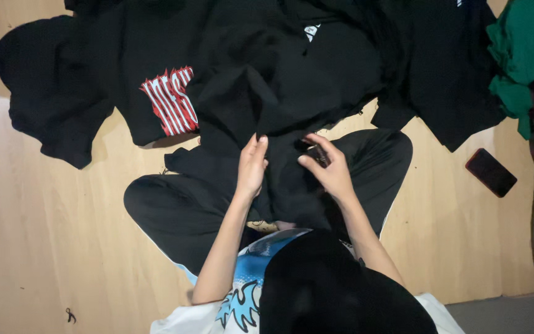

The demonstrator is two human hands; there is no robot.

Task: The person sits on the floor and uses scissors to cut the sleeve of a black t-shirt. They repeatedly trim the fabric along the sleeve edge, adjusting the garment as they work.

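Black garment (pixel 279 117) bunched at frame center, draped down over crossed legs in black track pants (pixel 174 210), near edge in lap right under both hands. Long axis roughly 12-to-6, running away from the body toward the pile. Fabric lies at 12 o'clock from both sets of fingertips, touching them.

Left hand (pixel 251 167) flat-ish on the cloth, fingers extended and together, pointing to 12, thumb side inward; pressing or pinching a fold edge, cannot tell which since dark fabric hides the grip. Right hand (pixel 329 170) curled, fingers bent toward 10 o'clock, thumb and forefinger closed on a small dark bit of the garment, maybe a tag or fold; exact item too dark to tell. Hands near each other, narrow gap between, left at 9 of right. Both about equally near the garment; right looks the one actually gripping.

Outward: black shirt with red-and-white print (pixel 168 102) at 10 o'clock from the hands, spread flat, sleeve trailing to far 9. More black clothes (pixel 440 74) at 1–2 o'clock. Green garment (pixel 526 55) at far 2, top right corner. Dark phone (pixel 491 172) lying on the wooden floor (pixel 50 235) at 3 o'clock, well apart from the right hand. Small dark scrap on floor at 7–8, low left. White shirt with blue print (pixel 248 291) on the wearer at 6.
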